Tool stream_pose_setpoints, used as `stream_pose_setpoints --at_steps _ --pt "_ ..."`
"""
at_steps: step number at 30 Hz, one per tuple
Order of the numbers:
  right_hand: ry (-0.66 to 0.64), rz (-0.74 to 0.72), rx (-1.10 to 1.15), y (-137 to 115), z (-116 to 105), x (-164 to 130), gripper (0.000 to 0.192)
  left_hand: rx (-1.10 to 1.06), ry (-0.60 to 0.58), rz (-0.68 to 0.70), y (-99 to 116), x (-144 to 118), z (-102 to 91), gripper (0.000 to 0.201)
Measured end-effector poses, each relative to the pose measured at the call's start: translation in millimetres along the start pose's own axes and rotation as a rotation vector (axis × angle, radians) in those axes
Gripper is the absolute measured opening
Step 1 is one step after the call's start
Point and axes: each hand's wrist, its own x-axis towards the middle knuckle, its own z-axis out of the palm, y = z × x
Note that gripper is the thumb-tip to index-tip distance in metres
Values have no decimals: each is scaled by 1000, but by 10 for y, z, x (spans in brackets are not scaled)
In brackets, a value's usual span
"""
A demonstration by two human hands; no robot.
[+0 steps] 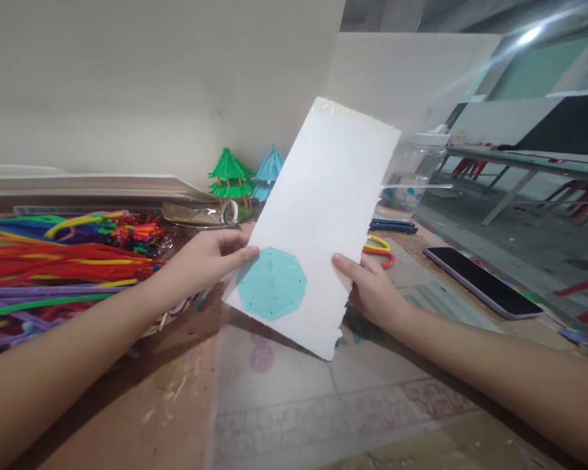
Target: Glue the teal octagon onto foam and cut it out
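Observation:
Both hands hold a white sheet up above the table, tilted to the right. A teal octagon with small dots is stuck on its lower left part. My left hand pinches the sheet's left edge beside the octagon. My right hand grips the torn right edge lower down.
A heap of coloured pipe cleaners lies at the left. Green and blue paper huts stand at the back by the wall. A phone lies at the right, near a clear plastic jar and curved sticks. A clear mat covers the wooden table.

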Motion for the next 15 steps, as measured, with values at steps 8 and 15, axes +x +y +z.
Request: stream_pose_setpoints --at_steps 8,15 --pt "-20 3 61 38 -23 11 45 64 -29 -4 -50 16 -8 41" --pt "-39 26 97 69 -44 11 41 134 -31 -13 5 5 -4 33"
